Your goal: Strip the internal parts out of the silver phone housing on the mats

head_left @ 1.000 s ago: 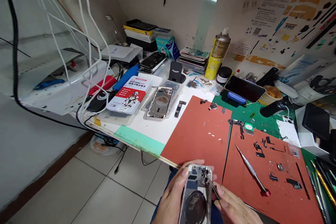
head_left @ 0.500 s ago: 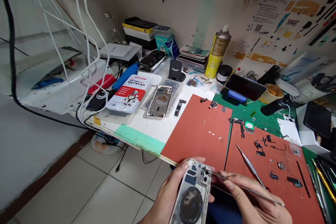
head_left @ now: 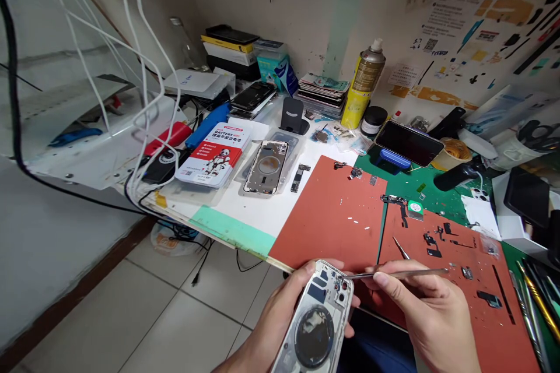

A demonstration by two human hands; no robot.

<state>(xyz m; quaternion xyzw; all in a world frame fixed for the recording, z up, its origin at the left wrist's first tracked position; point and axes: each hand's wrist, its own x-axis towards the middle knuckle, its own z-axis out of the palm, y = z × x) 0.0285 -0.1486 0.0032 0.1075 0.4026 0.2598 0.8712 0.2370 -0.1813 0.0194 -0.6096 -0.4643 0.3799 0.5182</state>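
My left hand (head_left: 280, 309) is wrapped round an opened phone housing (head_left: 321, 297), which is tilted, with a dark round coil (head_left: 314, 336) in its middle. In my right hand (head_left: 420, 303) is a thin metal tool (head_left: 406, 273), pinched between thumb and fingers. The tool's tip touches the housing's upper end beside the camera openings. Behind my right hand a second pointed metal tool (head_left: 400, 247) lies on the red mat (head_left: 332, 215), partly hidden by the hand. Small dark phone parts (head_left: 433, 245) are scattered on the mat.
Another phone housing (head_left: 266, 167) lies in a clear tray beside a logic board (head_left: 300, 178) and a battery box (head_left: 214, 154). A spray can (head_left: 364, 84), a jar (head_left: 374, 121) and a propped phone (head_left: 409, 143) stand behind. White cables (head_left: 144, 70) hang at left; tools (head_left: 531, 303) lie at right.
My right hand has moved up, and its tool now lies nearly level, its tip shifted slightly left on the housing. My right hand now covers more of the tool on the mat.
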